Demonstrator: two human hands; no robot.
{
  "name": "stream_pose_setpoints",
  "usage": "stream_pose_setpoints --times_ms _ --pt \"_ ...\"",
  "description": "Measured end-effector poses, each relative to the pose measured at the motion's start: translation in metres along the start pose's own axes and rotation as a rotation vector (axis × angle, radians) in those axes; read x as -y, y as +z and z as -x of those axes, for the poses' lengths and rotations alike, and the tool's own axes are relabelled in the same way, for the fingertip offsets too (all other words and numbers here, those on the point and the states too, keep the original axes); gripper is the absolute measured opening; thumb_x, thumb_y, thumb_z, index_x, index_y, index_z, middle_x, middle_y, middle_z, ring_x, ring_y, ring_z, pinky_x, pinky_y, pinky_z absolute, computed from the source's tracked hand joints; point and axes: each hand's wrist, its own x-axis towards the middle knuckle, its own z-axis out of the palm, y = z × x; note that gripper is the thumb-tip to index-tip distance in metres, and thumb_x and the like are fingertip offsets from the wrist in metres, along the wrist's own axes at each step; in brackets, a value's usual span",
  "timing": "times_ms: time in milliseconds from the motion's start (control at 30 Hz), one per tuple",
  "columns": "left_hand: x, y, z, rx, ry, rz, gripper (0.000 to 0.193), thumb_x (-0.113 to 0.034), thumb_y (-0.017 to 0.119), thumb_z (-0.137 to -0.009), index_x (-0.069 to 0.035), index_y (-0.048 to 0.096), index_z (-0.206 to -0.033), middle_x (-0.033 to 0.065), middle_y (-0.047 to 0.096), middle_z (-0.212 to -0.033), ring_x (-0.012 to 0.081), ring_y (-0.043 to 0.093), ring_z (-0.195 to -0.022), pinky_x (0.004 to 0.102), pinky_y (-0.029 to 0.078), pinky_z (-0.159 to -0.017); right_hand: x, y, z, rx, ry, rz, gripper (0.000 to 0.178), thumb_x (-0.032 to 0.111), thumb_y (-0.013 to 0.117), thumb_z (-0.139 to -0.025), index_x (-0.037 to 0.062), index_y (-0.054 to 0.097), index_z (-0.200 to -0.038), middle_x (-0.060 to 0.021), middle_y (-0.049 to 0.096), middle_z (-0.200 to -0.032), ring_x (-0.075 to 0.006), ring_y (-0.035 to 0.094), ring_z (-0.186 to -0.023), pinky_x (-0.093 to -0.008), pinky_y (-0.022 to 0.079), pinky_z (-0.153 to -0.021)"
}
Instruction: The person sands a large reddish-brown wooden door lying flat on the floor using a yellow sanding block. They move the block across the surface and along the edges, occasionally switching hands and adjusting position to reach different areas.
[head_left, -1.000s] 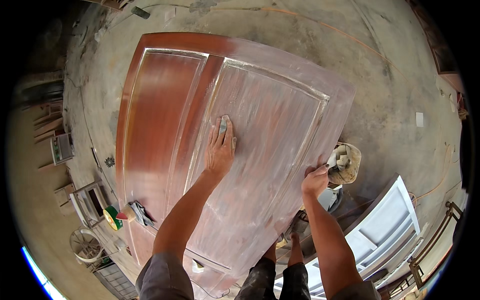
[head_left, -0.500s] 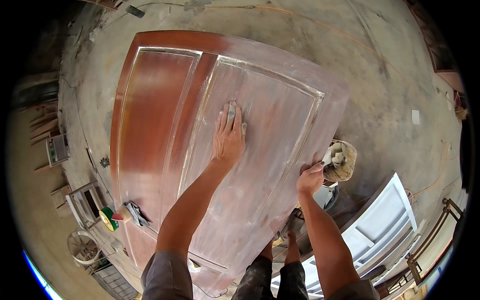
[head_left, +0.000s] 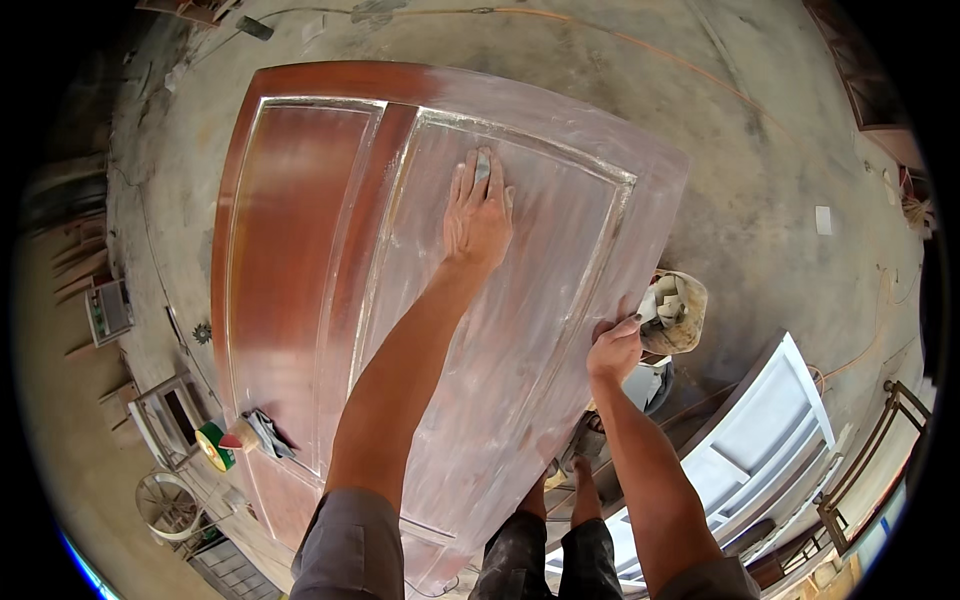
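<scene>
The left hand (head_left: 478,212) lies flat, palm down and fingers spread forward, pressing a small grey sanding pad (head_left: 483,166) against the door (head_left: 300,260); only the pad's tip shows between the fingers. The hand sits in the far half of the door's right recessed panel (head_left: 520,330), just short of the moulding along that panel's far edge. The right hand (head_left: 613,346) is curled over the door's right edge about halfway along, fingers wrapped on top, clamped on the edge. The two hands are well apart.

The door lies flat and slanted across the view, its far edge toward the top. The right panel and the frame round it are dulled whitish with dust; the left panel (head_left: 285,250) and the left edge are glossy reddish brown. Near the door's near left corner a folded grey piece (head_left: 268,432), perhaps more abrasive sheet, rests on the surface, with a green and yellow tape roll (head_left: 212,445) just off the edge beside it.

Just beyond the right edge, near the right hand, stands a bucket (head_left: 676,312) with pale scraps in it. Farther right on the ground lies a white panelled door (head_left: 765,440). Bare concrete floor (head_left: 760,150) spreads wide past the far and right edges; the left side is crowded with timber frames and a small wheel (head_left: 168,505).
</scene>
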Motion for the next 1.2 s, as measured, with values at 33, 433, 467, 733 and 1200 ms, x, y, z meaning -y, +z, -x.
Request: stream_pose_setpoints --times_ms 33,433,467,733,1200 --pt "0.000 0.007 -0.016 0.042 -0.008 -0.012 0.057 -0.019 0.055 -0.108 0.005 0.039 -0.157 0.0247 0.051 -0.154 0.0407 0.039 -0.150 0.0523 0.035 -0.124 0.001 0.003 -0.001 -0.041 -0.037 0.024 0.064 0.042 0.019 -0.112 0.0061 0.067 -0.135 -0.0101 0.067 -0.085 -0.0361 0.065 -0.079 -0.0475 0.051 -0.077" --pt "-0.019 0.022 -0.012 -0.044 0.020 -0.039 0.057 -0.022 0.057 -0.105 0.009 0.045 -0.151 0.0241 0.048 -0.158 0.0374 0.038 -0.153 0.0494 0.033 -0.126 -0.003 0.004 0.000 -0.088 -0.145 0.061 0.066 0.038 0.017 -0.113 0.0076 0.071 -0.134 -0.0036 0.059 -0.058 -0.0247 0.058 -0.055 -0.0409 0.049 -0.065" --pt "-0.023 0.022 -0.006 -0.034 0.030 -0.023 0.056 -0.021 0.058 -0.105 0.009 0.046 -0.151 0.0236 0.049 -0.158 0.0373 0.038 -0.152 0.0494 0.033 -0.126 -0.005 0.006 -0.004 -0.134 -0.191 0.093 0.066 0.038 0.017 -0.113 0.0076 0.071 -0.134 -0.0028 0.058 -0.058 -0.0229 0.057 -0.054 -0.0397 0.048 -0.064" --pt "-0.033 0.000 0.110 0.083 0.002 0.051 0.053 -0.019 0.060 -0.104 0.006 0.050 -0.150 0.0221 0.047 -0.159 0.0371 0.040 -0.152 0.0508 0.034 -0.125 0.024 -0.016 0.005 0.049 0.088 -0.009 0.066 0.040 0.016 -0.112 0.0116 0.074 -0.126 -0.0040 0.079 -0.115 -0.0364 0.072 -0.092 -0.0480 0.055 -0.083" --pt "-0.053 0.013 0.049 -0.018 0.043 0.068 0.056 -0.016 0.063 -0.102 0.006 0.048 -0.151 0.0212 0.046 -0.161 0.0362 0.040 -0.152 0.0498 0.035 -0.125 0.003 0.000 -0.001 -0.052 -0.087 0.069 0.064 0.039 0.019 -0.112 0.0101 0.071 -0.133 -0.0079 0.067 -0.083 -0.0345 0.065 -0.079 -0.0463 0.052 -0.080"
